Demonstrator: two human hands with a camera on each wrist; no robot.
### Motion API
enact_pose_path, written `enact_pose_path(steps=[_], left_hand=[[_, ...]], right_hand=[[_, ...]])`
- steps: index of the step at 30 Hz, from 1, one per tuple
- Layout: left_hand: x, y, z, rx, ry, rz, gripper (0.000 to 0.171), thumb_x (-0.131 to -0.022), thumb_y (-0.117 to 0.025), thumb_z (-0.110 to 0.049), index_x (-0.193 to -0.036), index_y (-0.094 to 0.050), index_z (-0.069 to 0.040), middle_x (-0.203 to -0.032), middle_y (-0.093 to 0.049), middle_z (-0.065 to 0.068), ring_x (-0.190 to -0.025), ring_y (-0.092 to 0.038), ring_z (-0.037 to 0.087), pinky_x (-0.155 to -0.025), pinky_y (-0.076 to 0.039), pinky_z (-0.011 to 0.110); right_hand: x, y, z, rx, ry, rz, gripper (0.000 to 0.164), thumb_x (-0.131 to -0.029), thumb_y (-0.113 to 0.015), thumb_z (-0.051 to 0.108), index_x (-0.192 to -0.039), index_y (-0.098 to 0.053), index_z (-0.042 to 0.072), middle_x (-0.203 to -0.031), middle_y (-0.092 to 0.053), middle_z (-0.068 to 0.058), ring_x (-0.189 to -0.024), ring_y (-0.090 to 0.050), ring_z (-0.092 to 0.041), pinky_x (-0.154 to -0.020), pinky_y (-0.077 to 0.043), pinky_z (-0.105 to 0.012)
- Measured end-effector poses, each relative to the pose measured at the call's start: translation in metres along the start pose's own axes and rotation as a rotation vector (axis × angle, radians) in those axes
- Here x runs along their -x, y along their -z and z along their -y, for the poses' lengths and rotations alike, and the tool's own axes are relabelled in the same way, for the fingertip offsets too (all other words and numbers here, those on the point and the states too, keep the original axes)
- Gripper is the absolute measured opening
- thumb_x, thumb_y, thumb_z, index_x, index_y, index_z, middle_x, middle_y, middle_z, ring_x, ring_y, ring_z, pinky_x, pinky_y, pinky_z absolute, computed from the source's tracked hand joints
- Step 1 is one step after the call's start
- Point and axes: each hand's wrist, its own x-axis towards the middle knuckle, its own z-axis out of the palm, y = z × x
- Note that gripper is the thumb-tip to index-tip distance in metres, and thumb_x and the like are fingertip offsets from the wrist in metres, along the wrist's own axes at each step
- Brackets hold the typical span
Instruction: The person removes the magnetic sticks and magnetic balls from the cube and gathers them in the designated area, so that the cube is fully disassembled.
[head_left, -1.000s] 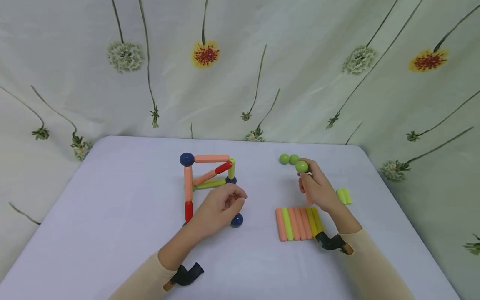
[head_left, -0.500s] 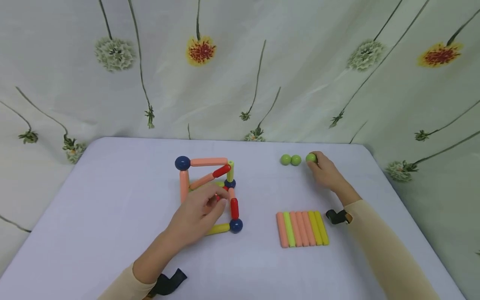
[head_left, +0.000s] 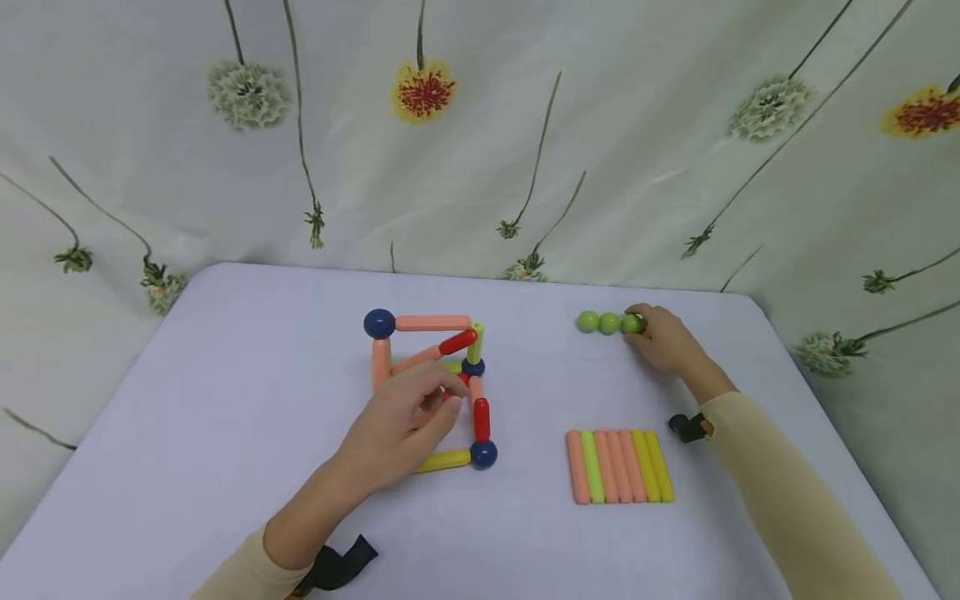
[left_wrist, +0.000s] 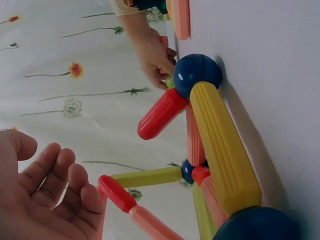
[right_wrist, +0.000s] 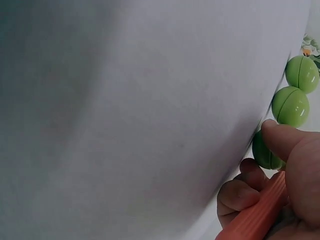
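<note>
Green ball [head_left: 631, 323] shifted in beside paired green balls [head_left: 610, 323]; row looks formed. Right hand [head_left: 666, 342] pinches it, salmon stick [right_wrist: 256, 215] also gripped; left hand [head_left: 401, 425] loosely curled, empty.

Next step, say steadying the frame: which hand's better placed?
Left hand, I'd say: at the frame, holding nothing. Right hand is off at the green balls, gripping one plus a stick.

The person's right hand [head_left: 666, 340] pinches a glossy green ball [head_left: 631, 323] at the right end of a row with two matching green balls [head_left: 610, 323], and also holds a ribbed salmon stick [right_wrist: 259, 212]. The left hand [head_left: 401, 421] hovers by a raised frame [head_left: 417, 358] of navy balls and salmon, red and yellow rods.
</note>
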Motion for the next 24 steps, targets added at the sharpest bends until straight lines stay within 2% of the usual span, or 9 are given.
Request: enact_pose_path(steps=[4, 9, 16, 24], left_hand=[[0.0002, 0.0005, -0.0014, -0.006, -0.022, 0.012, 0.018, -0.093, -0.061, -0.010, -0.105, -0.064, -0.022, -0.085, -0.053, -0.011, -0.074, -0.051, 0.008, -0.058, -0.047, 0.030], [0.0010, -0.0002, -0.0024, -0.014, -0.016, 0.025, 0.017, -0.092, -0.063, -0.011, -0.105, -0.063, -0.023, -0.086, -0.053, -0.014, -0.070, -0.050, 0.007, -0.057, -0.046, 0.027], [-0.0010, -0.0029, -0.0035, -0.026, -0.008, 0.034, 0.016, -0.092, -0.064, -0.013, -0.104, -0.063, -0.025, -0.083, -0.051, -0.015, -0.068, -0.049, 0.007, -0.056, -0.043, 0.024], [0.0012, -0.0028, -0.0026, -0.036, -0.015, 0.031, 0.014, -0.092, -0.063, -0.011, -0.103, -0.064, -0.020, -0.078, -0.049, -0.012, -0.066, -0.049, 0.010, -0.056, -0.042, 0.024]], right_hand=[[0.0005, -0.0020, 0.0022, 0.002, -0.002, -0.023, 0.050, -0.098, -0.058, 0.020, -0.142, -0.041, 0.003, -0.121, -0.054, -0.021, -0.107, -0.051, -0.035, -0.089, -0.044, -0.053], [0.0023, -0.0028, 0.0057, -0.004, -0.017, -0.052, 0.054, -0.097, -0.059, 0.021, -0.143, -0.039, 0.001, -0.123, -0.053, -0.024, -0.112, -0.051, -0.038, -0.093, -0.043, -0.055], [0.0076, 0.0001, 0.0037, -0.014, -0.039, -0.055, 0.056, -0.095, -0.060, 0.020, -0.143, -0.038, 0.000, -0.123, -0.052, -0.025, -0.110, -0.050, -0.038, -0.093, -0.042, -0.055], [0.0090, 0.0046, 0.0022, -0.046, -0.013, -0.081, 0.061, -0.094, -0.061, 0.020, -0.144, -0.034, -0.002, -0.121, -0.053, -0.026, -0.106, -0.052, -0.038, -0.090, -0.044, -0.054]])
